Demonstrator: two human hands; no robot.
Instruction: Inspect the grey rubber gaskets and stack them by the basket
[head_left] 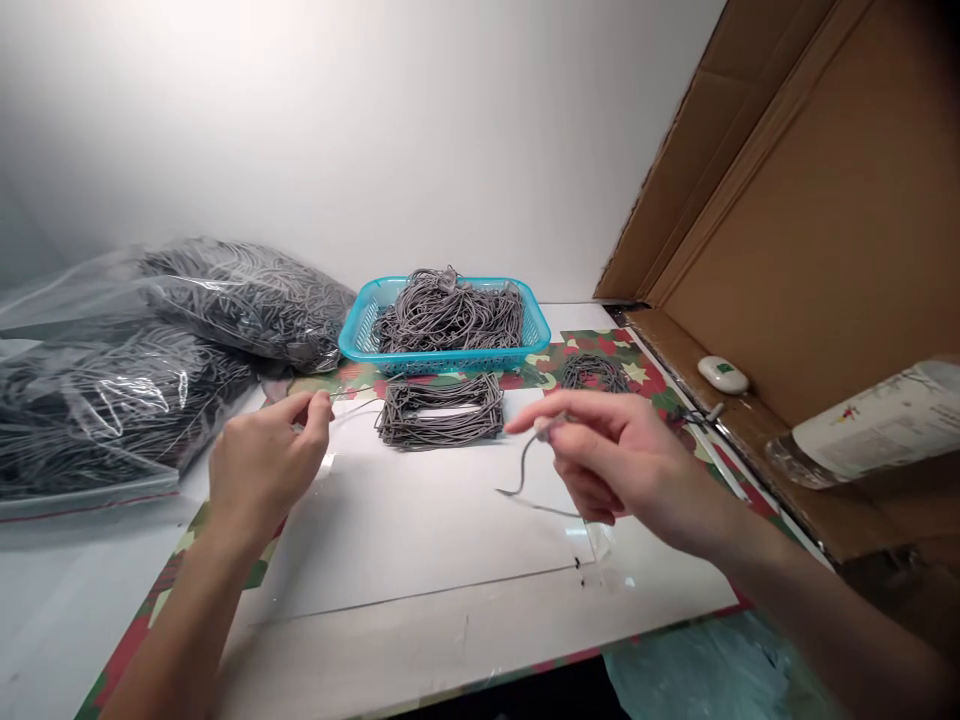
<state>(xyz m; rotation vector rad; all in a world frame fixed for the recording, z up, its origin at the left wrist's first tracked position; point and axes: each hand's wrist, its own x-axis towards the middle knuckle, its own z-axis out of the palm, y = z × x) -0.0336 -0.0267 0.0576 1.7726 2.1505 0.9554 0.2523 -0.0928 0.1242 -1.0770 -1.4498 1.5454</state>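
Observation:
My right hand (619,450) is closed in a pinch on a thin grey cord (523,465), whose loose part curls down over the white board (420,530); the index finger points left. Across from it, my left hand (274,450) has thumb and forefinger pressed together. A very thin strand shows by those fingertips, but what they hold is too fine to make out. Between and beyond the hands lies a rectangular pile of grey cords (441,412), stacked around a bare middle.
Behind the pile stands a blue plastic basket (444,360) heaped with grey cords. Clear bags of cords (127,410) fill the left side. A small cord coil (595,372) lies at the right. Cardboard (810,200), a white oval object (723,374) and a labelled bottle (870,425) border the right.

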